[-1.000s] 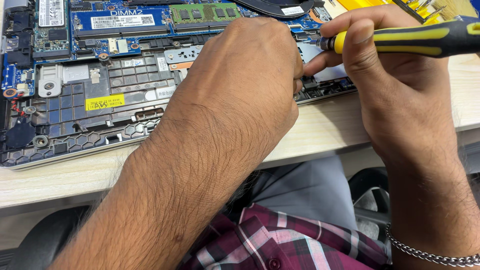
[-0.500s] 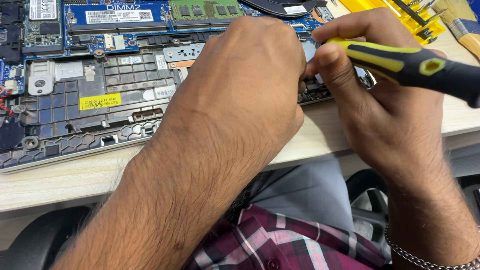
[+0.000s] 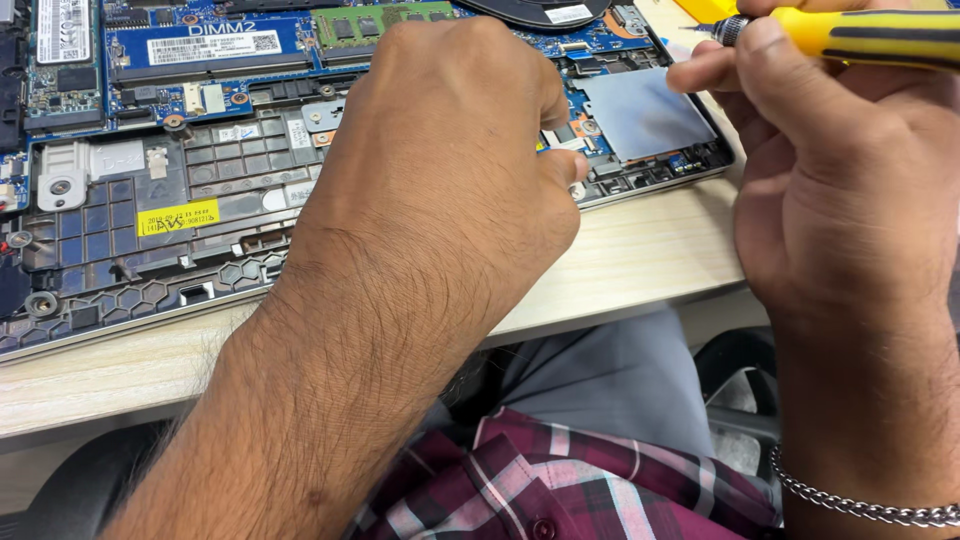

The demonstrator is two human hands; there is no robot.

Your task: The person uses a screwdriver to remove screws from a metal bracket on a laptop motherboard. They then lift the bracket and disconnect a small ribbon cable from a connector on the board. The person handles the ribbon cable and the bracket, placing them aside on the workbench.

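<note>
An opened laptop point(image 3: 150, 250) lies bottom up on a pale wooden table point(image 3: 640, 265), its blue circuit board, green memory stick point(image 3: 370, 22) and black inner frame exposed. My left hand point(image 3: 450, 190) rests on the laptop's right part, fingers curled down and pinched at the board near a small connector; what the fingertips hold is hidden. My right hand point(image 3: 840, 170) hovers at the laptop's right edge, gripping a yellow and black screwdriver point(image 3: 860, 35) whose tip points left, above a grey metal plate point(image 3: 640, 110).
The table's front edge runs across the middle of the view. Below it are my lap in grey trousers, a plaid shirt point(image 3: 560, 480) and a black chair point(image 3: 740, 380). A chain bracelet point(image 3: 860, 500) circles my right wrist. A yellow sticker point(image 3: 178, 218) marks the laptop frame.
My right hand has lifted away to the right with the screwdriver, uncovering the grey plate. The left hand stays pinched at the same spot on the board.
</note>
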